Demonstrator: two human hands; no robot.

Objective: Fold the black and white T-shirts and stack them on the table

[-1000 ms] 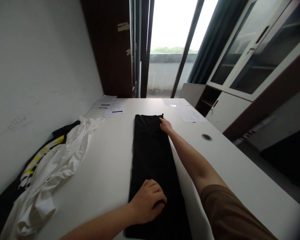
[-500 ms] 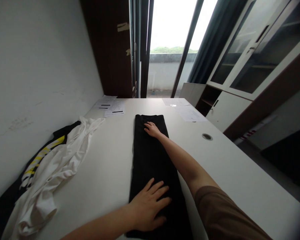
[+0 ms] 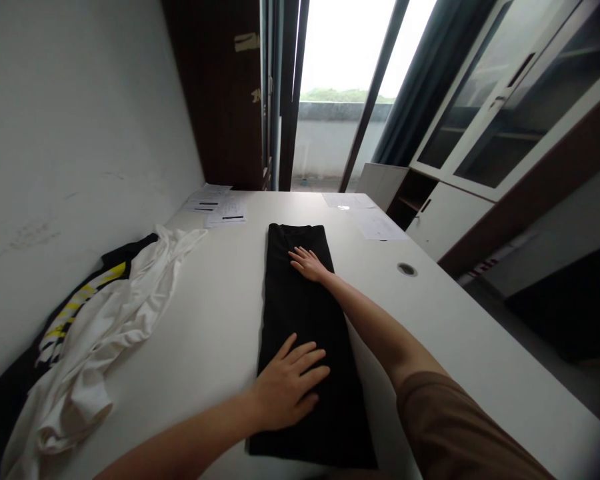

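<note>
We see the black garment (image 3: pixel 300 313) lying as a long folded strip on the white desk (image 3: pixel 220 300), running from toward the far edge down to the near side, well apart from both the left and right edges. Its layers are so dark that we cannot count the folds or tell what kind of garment it is. Our left hand (image 3: pixel 287 387) lies on the nearer part of it, palm down, fingers spread and released, gripping nothing. Our right hand (image 3: pixel 309 265) lies flat near its far end, likewise loose, fingers fanned out, no cloth grasped. Both palms are hidden, so we cannot tell how firmly they press. The right forearm covers part of the garment's right side, and the brown sleeve (image 3: pixel 450 413) runs out of view at the bottom, as does our left forearm. Along the desk's left edge we have a crumpled white garment (image 3: pixel 130 320) partly covering a black, yellow and white one (image 3: pixel 75 313); the heap is cut off below. Papers (image 3: pixel 225 208) at the far left corner and sheets (image 3: pixel 380 223) by the far right corner carry print too small for us to read. The desk's near edge is hard to make out.
</note>
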